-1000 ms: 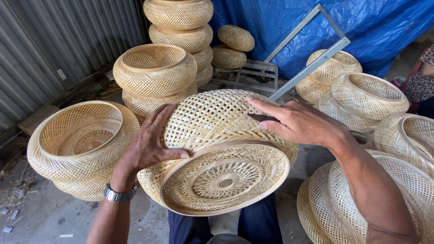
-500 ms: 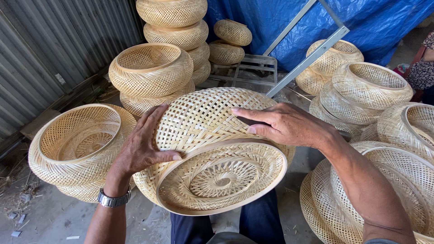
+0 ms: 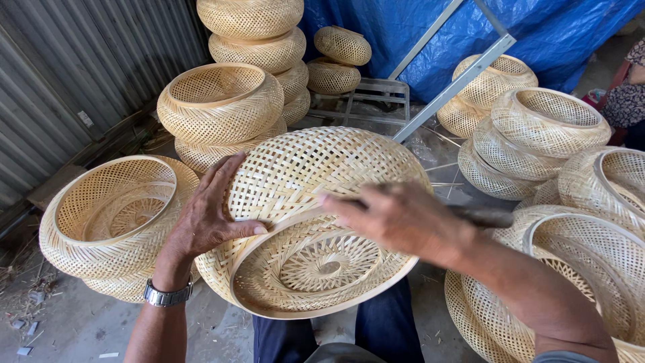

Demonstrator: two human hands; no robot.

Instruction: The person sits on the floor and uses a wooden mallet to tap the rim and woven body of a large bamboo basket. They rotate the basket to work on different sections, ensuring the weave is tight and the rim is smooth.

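Filling the back of the view, a blue plastic tarpaulin [image 3: 537,33] is hanging behind a slanting grey metal bar [image 3: 457,87], and a grey corrugated metal wall [image 3: 80,60] is running along the left. Stacks of pale woven bamboo baskets [image 3: 255,40] are standing around the person on every side, with one open-topped bamboo basket [image 3: 107,215] sitting at the left and a pile of similar rounded baskets [image 3: 537,128] at the right.

Sitting at the centre, across the person's lap, is a large round dome-shaped woven bamboo basket [image 3: 316,202], tilted so that its open rim and patterned inside are facing the camera. The left hand [image 3: 208,215] is lying flat against the basket's left outer wall, fingers spread wide over the weave and the thumb resting near the rim, steadying it rather than closing around it. The right hand [image 3: 396,218] is reaching across the front of the basket's upper right side, just above the rim; it is blurred, so whether it is touching the weave or gripping anything cannot be told. The two hands are well apart, with the basket lying between them. A silver metal wristwatch [image 3: 166,294] is sitting on the left wrist.
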